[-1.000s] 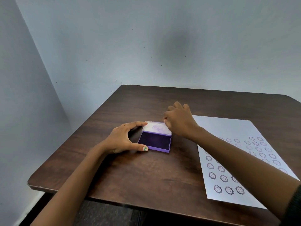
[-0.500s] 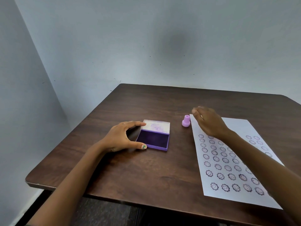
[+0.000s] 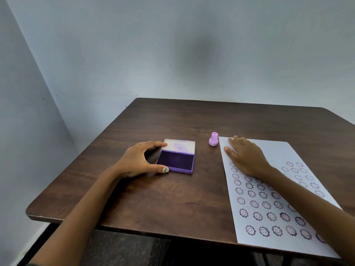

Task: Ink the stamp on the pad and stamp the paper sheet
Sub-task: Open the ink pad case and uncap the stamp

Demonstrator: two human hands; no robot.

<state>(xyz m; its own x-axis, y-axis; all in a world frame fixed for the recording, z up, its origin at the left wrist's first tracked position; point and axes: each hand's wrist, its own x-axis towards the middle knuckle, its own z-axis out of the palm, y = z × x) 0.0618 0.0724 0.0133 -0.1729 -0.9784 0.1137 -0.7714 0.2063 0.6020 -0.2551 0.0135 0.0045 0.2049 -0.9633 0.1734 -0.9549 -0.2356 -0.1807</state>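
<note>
A small pink stamp (image 3: 213,139) stands alone on the table, just left of the paper's far corner. The purple ink pad (image 3: 176,160) lies open, its lid tipped back. My left hand (image 3: 139,159) cups the pad's left side, thumb and forefinger touching its near and far edges. The white paper sheet (image 3: 269,208) carries several rows of smiley flower prints. My right hand (image 3: 245,155) rests flat on the sheet's upper part, fingers spread, holding nothing. The stamp is a short way left of its fingertips.
The dark wooden table (image 3: 172,198) stands in a corner, with grey walls behind and to the left. Its near edge runs close below the pad and the paper's lower end.
My right hand set the stamp down beside the paper and moved right onto the sheet, where it has now flattened. The left hand has stayed at the pad.
</note>
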